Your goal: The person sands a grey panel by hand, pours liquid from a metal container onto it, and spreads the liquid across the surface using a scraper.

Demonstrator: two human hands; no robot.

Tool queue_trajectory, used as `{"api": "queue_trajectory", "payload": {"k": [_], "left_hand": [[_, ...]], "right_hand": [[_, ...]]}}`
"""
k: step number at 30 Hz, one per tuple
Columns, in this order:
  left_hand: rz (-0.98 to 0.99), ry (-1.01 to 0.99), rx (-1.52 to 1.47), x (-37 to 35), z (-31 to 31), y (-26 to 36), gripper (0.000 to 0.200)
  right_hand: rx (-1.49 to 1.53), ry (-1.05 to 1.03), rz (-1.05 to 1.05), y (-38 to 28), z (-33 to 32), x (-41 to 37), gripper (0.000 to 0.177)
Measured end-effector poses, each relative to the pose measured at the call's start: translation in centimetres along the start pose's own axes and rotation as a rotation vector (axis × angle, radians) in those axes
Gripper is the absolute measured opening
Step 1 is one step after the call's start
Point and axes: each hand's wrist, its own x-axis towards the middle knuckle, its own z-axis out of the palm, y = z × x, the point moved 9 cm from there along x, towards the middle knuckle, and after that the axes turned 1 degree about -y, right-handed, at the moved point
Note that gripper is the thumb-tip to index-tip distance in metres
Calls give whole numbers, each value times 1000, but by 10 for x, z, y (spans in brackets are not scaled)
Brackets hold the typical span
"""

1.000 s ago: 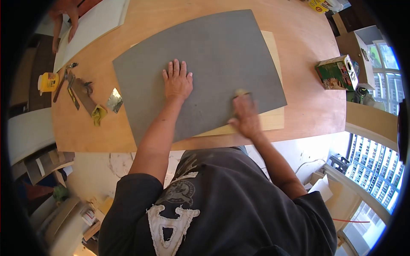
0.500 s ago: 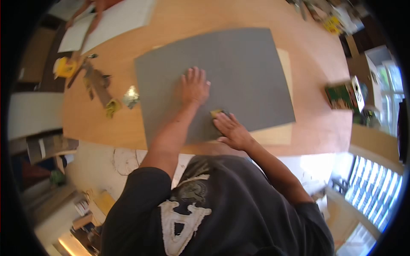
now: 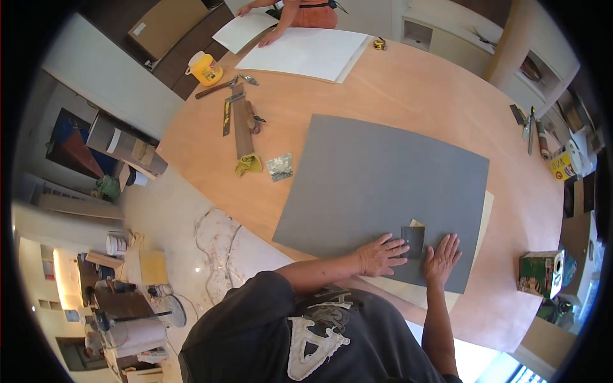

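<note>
A large grey sheet [image 3: 383, 172] lies flat on the wooden table, over a paler board [image 3: 486, 210] whose edge shows at the right. Near the sheet's front edge rests a small dark piece that looks like sandpaper [image 3: 414, 239], with a tan end at its top. My left hand [image 3: 381, 255] lies flat just left of this piece, fingers spread and their tips at its edge. On its other side my right hand [image 3: 442, 257] presses flat on the grey sheet, fingers stretched, apart from the dark piece. Neither hand grips anything.
On the table [image 3: 204, 147] are a hand saw [image 3: 242, 131], a hammer [image 3: 216, 88], a yellow tub [image 3: 205, 69] and a small clear packet [image 3: 280, 167]. Another person's hand [image 3: 269, 38] touches white sheets [image 3: 300, 54]. A green tin [image 3: 541, 273] stands right; a tape measure [image 3: 380, 43] lies far back.
My right hand has come off the sandpaper-like piece and moved right. My left hand has shifted from mid-sheet toward its front edge. The view has turned, showing more of the room.
</note>
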Motion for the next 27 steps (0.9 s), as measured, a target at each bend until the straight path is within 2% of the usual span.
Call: {"api": "queue_trajectory", "payload": {"k": [2,5,8,11,14,17,20,22,24,27], "left_hand": [[-35,27,13,0,-1,-21,69],[-273,24,-30,-3,-21,-56,73],[-250,309,2,6,-58,-52,81],[-439,264,23,31,-63,-46,86],[-588,105,64,55,-30,-44,89],[-373,16,84,75,-20,-41,85],[-86,-54,123,82,-34,-84,78],[-457,-59,151,86,-99,-145,76],[-941,341,226,56,-107,-241,76],[-1129,422,292,85,-97,-253,77]], "right_hand": [[-14,-10,37,-6,-2,-10,77],[4,-90,86,-13,-4,-18,79],[14,-84,94,-18,-5,-28,80],[53,-117,145,-27,-7,-42,80],[86,-113,182,-31,-8,-52,80],[100,-148,199,-29,-6,-50,81],[121,-167,217,-29,-5,-49,80],[129,-172,219,-29,-7,-48,80],[131,-183,226,-30,-12,-46,80],[115,-196,224,-29,-17,-43,80]]}}
